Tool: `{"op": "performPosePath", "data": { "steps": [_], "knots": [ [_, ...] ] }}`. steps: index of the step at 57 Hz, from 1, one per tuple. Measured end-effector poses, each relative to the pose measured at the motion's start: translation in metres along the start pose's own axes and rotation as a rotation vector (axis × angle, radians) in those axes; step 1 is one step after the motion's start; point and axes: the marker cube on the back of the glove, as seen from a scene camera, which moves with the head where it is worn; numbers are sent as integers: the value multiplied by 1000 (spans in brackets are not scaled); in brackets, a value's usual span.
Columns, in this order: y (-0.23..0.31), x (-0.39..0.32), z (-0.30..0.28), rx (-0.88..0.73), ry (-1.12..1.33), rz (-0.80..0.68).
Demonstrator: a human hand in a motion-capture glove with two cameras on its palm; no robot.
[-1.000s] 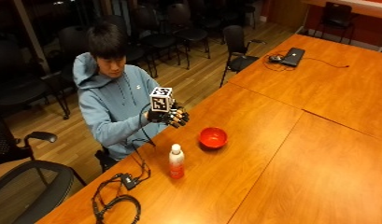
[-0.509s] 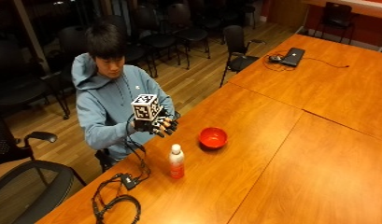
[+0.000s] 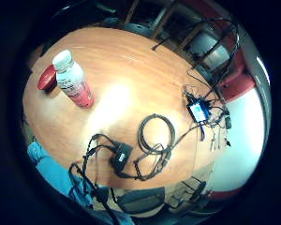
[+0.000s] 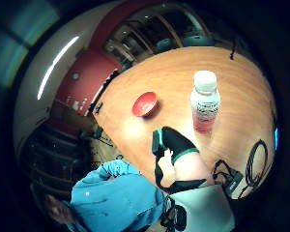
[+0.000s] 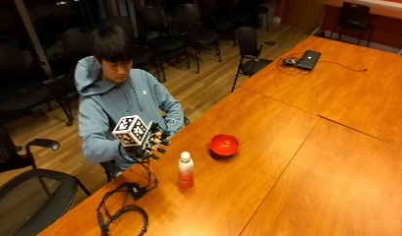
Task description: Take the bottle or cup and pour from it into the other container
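Observation:
A small bottle (image 5: 186, 171) with a white cap and pink-red liquid stands upright on the wooden table (image 5: 305, 162). A red bowl (image 5: 224, 144) sits a little beyond it on the same table. My gloved right hand (image 5: 155, 143) hovers above the table's near edge, a short way from the bottle, fingers relaxed and holding nothing. In the thumb side palm view the bottle (image 4: 204, 102) and bowl (image 4: 145, 104) lie apart, with my thumb (image 4: 176, 154) in the foreground. The little finger side palm view shows the bottle (image 3: 72, 79) beside the bowl (image 3: 47, 78).
Coiled black cables and a small black box (image 5: 125, 209) lie on the table near the person. A laptop (image 5: 309, 59) rests at the far end. Office chairs (image 5: 249, 46) stand behind the table, one (image 5: 30, 187) beside the person.
My right hand has moved left and down, from above the table near the bowl to a spot beside the bottle close to the person's chest. Bottle and bowl stay put.

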Motion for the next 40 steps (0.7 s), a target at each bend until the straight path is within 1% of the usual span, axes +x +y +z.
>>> {"op": "performPosePath", "data": {
  "steps": [7, 13, 22, 40],
  "knots": [
    [5, 21, 4, 45, -149, 0],
    [16, 34, 20, 99, -250, 14],
    [22, 51, 33, 157, -306, 18],
    [19, 68, 54, 165, -414, 65]
  ]
}}
